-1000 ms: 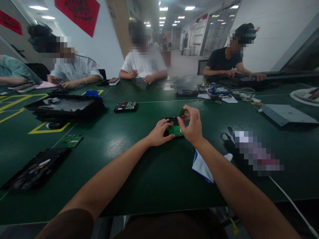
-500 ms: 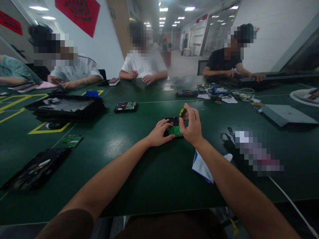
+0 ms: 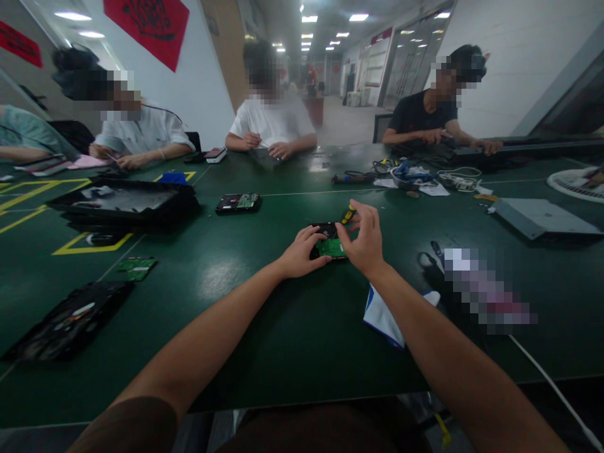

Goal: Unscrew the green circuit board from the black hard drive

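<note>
A hard drive point(image 3: 333, 249) with a black casing and a green circuit board lies on the green table in front of me. My left hand point(image 3: 306, 253) grips it from the left, fingers over the far edge and thumb along the near edge. Between the fingertips of my right hand point(image 3: 363, 241) is a screwdriver point(image 3: 348, 216) with a yellow and black handle, tilted over the drive's right side. Its tip is hidden from view. Beneath my right forearm lies a white and blue cloth point(image 3: 384, 319).
Another hard drive point(image 3: 238, 202) sits farther back. At left are black trays point(image 3: 123, 204), a loose green circuit board point(image 3: 138, 268) and a black casing point(image 3: 70, 321). A grey metal box point(image 3: 545, 218) and cables point(image 3: 410, 173) lie to the right. Several people sit opposite.
The screwdriver's handle has tipped slightly and sits a little lower, with my right fingers shifted around it. My left hand and the hard drive have stayed put.
</note>
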Motion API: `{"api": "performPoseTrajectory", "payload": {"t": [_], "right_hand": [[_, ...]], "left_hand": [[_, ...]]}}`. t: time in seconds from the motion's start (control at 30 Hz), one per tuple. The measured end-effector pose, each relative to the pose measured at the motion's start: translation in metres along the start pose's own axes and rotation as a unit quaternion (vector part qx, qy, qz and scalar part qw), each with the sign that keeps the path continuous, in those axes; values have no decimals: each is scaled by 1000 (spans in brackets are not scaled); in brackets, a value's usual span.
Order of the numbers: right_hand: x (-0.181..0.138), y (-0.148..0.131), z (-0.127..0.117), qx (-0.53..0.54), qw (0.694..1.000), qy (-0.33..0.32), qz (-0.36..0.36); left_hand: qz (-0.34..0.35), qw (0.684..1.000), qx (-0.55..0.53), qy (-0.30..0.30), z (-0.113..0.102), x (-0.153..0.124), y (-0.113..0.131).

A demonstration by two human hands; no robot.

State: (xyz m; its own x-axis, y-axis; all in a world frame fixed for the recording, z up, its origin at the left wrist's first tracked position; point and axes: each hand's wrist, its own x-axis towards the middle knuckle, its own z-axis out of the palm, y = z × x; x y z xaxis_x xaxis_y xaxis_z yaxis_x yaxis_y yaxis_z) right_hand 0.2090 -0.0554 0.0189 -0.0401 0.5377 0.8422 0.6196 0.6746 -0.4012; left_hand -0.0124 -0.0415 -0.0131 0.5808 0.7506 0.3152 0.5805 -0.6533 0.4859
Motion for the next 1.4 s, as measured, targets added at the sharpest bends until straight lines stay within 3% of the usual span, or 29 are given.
{"api": "performPoseTrajectory", "payload": {"t": [1.4], "right_hand": [[0, 1, -3, 10, 1000, -17, 12]], "left_hand": [[-7, 1000, 2, -8, -1, 0, 4]]}}
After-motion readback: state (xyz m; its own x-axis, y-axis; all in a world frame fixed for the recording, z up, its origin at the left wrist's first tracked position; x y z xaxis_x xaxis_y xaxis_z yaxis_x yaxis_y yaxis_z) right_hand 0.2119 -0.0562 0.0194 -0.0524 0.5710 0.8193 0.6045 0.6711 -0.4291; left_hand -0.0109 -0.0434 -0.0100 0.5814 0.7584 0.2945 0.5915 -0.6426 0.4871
